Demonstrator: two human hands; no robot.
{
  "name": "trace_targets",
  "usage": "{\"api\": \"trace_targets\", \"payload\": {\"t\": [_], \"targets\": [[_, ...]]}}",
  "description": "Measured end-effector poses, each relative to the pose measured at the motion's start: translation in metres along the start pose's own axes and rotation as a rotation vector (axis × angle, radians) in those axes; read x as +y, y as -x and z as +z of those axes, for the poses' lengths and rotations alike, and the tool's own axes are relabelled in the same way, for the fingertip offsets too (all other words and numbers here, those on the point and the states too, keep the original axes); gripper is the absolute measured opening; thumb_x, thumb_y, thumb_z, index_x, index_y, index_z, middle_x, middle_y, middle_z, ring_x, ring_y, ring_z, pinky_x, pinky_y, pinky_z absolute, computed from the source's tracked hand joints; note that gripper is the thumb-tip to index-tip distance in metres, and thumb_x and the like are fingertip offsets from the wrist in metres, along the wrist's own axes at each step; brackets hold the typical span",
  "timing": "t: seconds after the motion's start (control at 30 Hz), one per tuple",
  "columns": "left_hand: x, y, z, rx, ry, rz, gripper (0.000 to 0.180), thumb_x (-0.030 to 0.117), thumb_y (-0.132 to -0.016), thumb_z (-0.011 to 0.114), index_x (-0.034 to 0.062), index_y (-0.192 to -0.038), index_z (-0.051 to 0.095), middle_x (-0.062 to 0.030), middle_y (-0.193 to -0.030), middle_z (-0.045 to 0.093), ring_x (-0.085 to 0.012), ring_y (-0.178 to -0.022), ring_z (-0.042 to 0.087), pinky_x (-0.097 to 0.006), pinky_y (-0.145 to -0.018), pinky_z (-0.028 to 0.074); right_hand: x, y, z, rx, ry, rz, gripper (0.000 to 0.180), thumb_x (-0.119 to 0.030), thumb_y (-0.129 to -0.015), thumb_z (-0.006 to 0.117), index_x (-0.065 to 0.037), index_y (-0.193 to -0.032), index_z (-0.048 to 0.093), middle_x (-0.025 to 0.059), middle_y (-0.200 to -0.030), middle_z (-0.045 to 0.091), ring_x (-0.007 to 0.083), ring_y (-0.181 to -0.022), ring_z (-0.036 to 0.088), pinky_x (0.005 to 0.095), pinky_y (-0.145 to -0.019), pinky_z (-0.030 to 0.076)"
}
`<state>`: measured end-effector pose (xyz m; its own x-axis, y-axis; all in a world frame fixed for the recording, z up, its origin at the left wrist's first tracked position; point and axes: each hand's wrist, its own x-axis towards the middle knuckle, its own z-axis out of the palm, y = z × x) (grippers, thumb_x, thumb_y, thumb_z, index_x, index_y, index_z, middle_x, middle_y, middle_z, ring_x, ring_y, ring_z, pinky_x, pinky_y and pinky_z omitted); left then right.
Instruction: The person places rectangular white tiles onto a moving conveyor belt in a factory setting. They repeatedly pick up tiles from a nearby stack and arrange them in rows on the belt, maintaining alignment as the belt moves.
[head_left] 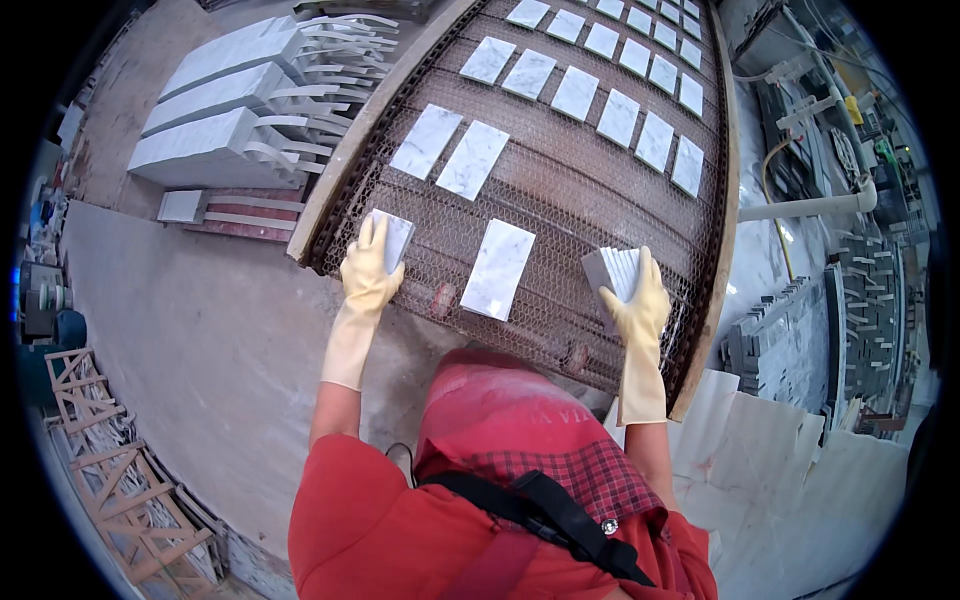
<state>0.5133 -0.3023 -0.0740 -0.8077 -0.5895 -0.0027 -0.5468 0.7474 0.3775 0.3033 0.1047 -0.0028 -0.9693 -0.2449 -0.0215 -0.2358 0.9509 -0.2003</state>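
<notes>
Both of my hands wear pale yellow rubber gloves. At the near left corner of a wire-mesh conveyor [560, 215], my left hand [371, 268] grips a white marble tile [397, 238] with grey veins, fingers over its top face and thumb by its near edge. My right hand [642, 300] is closed on a stack of marble tiles [617, 272] near the mesh's right side, their edges fanned. Between my hands a single marble tile [498, 269] lies flat on the mesh. Two more tiles, one of them a veined tile [473, 160], lie just beyond my left hand.
Rows of marble tiles [575, 93] cover the conveyor farther off. Wooden rails [352, 140] [707, 350] edge both sides. Stacked white slabs [215, 135] with thin spacer strips stand left. Pale sheeting [790, 490] and dark tile stacks [785, 340] are at right, below a white pipe [810, 207].
</notes>
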Motion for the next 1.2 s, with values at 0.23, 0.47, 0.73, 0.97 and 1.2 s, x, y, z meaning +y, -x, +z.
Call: {"api": "trace_targets", "payload": {"t": [0.23,0.47,0.73,0.97,1.2], "targets": [[0.013,0.001,-0.009,0.036,-0.154,0.069,0.086,0.029,-0.087,0.087,0.0056,-0.160,0.049,-0.0246,-0.164,0.050,-0.0459,-0.134,0.061,-0.052,-0.118,0.050,-0.013,0.002,-0.007,-0.023,-0.048,0.041,0.116,-0.034,-0.074,0.098,-0.011,-0.170,0.039,0.0153,-0.163,0.056,0.0393,-0.136,0.064,0.0457,-0.118,0.051],[0.137,0.025,0.012,-0.054,0.284,0.204,0.089,0.044,-0.089,0.087,0.0031,-0.160,0.052,-0.0307,-0.162,0.051,-0.0464,-0.142,0.058,-0.052,-0.120,0.049,-0.006,0.000,-0.002,0.009,-0.041,0.002,0.116,-0.035,-0.072,0.099,-0.011,-0.169,0.039,0.0157,-0.162,0.056,0.0401,-0.135,0.065,0.0459,-0.117,0.052],[0.199,0.023,0.058,-0.119,-0.148,0.071,0.103,0.043,-0.080,0.094,0.0182,-0.166,0.044,-0.0184,-0.168,0.040,-0.0375,-0.112,0.068,-0.047,-0.086,0.065,0.000,-0.003,0.004,0.043,-0.034,-0.025,0.117,-0.037,-0.071,0.099,-0.012,-0.169,0.040,0.0156,-0.160,0.057,0.0409,-0.131,0.067,0.0465,-0.115,0.054],[0.194,0.014,0.065,-0.156,-0.103,0.078,0.103,0.035,-0.077,0.096,0.0196,-0.165,0.045,-0.0181,-0.169,0.040,-0.0382,-0.111,0.069,-0.047,-0.083,0.066,0.008,-0.009,0.010,0.041,-0.021,-0.020,0.119,-0.038,-0.070,0.100,-0.013,-0.169,0.039,0.0156,-0.164,0.055,0.0427,-0.130,0.067,0.0473,-0.115,0.054],[0.208,0.016,0.059,-0.208,-0.113,-0.005,0.104,0.037,-0.081,0.094,0.0192,-0.168,0.040,-0.0171,-0.171,0.037,-0.0382,-0.115,0.068,-0.048,-0.088,0.066,0.012,-0.012,0.008,-0.046,0.002,-0.003,0.124,-0.038,-0.070,0.101,-0.015,-0.172,0.033,0.0154,-0.167,0.051,0.0413,-0.134,0.066,0.0480,-0.116,0.054]]}}
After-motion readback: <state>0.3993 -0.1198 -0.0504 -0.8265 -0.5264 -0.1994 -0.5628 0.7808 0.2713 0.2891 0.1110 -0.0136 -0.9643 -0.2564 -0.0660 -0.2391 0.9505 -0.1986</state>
